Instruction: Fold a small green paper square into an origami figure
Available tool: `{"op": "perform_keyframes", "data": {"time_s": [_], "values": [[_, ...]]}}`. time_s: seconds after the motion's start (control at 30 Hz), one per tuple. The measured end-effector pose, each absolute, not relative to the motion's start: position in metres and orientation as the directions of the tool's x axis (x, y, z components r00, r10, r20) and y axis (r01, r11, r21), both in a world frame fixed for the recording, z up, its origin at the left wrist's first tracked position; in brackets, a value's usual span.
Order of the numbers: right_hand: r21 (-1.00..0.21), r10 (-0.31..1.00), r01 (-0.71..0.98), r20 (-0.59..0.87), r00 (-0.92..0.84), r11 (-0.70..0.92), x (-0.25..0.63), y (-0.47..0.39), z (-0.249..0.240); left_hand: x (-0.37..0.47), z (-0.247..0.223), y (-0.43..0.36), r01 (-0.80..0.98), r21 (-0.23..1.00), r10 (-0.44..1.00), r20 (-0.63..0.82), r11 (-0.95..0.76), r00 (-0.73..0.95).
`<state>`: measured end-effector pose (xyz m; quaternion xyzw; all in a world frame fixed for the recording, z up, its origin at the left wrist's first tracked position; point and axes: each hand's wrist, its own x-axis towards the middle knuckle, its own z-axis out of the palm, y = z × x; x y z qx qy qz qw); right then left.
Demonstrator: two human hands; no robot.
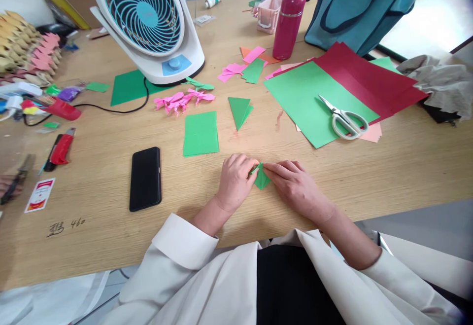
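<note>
A small folded piece of green paper (262, 179) lies on the table near its front edge, between my two hands. My left hand (238, 179) is closed, pinching the left side of its top with thumb and fingertips. From the other side, my right hand (295, 187) grips the upper right part, its fingers pressed together. Part of the paper is hidden under the fingertips. Just beyond are a stack of green paper rectangles (201, 134) and some folded green triangles (240, 112).
A black phone (145, 179) lies to the left, white-handled scissors (345, 120) on green sheets (295, 88) to the right. Farther back stand a fan (148, 19), a magenta bottle (289, 24) and a teal bag (347, 14). Another person's hand (9, 187) shows at the left edge.
</note>
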<state>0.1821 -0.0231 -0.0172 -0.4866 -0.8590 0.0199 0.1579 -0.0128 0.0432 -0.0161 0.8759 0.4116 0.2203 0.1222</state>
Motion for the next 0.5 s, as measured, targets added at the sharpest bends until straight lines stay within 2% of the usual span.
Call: {"op": "perform_keyframes", "data": {"time_s": [0.37, 0.5], "values": [[-0.215, 0.849, 0.827, 0.244, -0.469, 0.519, 0.1829, -0.0194, -0.0179, -0.0204, -0.0122, 0.0454, 0.58, 0.189, 0.61, 0.259, -0.792, 0.749], [-0.211, 0.854, 0.833, 0.232, -0.465, 0.511, 0.1827, -0.0159, -0.0173, -0.0215, -0.0136, 0.0454, 0.577, 0.17, 0.599, 0.301, -0.799, 0.742]]}}
